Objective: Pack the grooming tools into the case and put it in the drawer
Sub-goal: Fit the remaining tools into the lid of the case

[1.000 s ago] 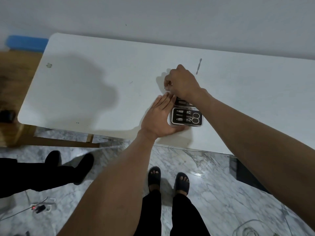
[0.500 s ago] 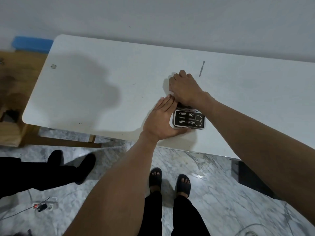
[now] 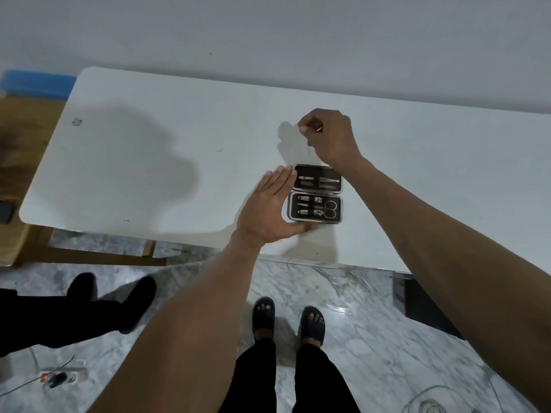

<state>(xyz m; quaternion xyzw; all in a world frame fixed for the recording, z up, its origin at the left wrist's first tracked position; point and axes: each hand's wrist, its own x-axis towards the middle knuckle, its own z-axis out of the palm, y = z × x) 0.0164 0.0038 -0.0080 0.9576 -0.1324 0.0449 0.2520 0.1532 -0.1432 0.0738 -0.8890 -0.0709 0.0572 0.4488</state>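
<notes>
Case [image 3: 316, 194] lies open on white table [image 3: 179, 138] near the front edge, tools strapped in both halves. Left hand [image 3: 269, 210] flat, fingers extended, braces the case's left side. Right hand [image 3: 331, 135] hovers beyond it, fingers pinched on a thin tool [image 3: 319, 128].

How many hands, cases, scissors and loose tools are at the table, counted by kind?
2 hands: left hand, right hand
1 case, open
1 scissors, in the case
1 loose tool, in the right hand
Total: 5
</notes>
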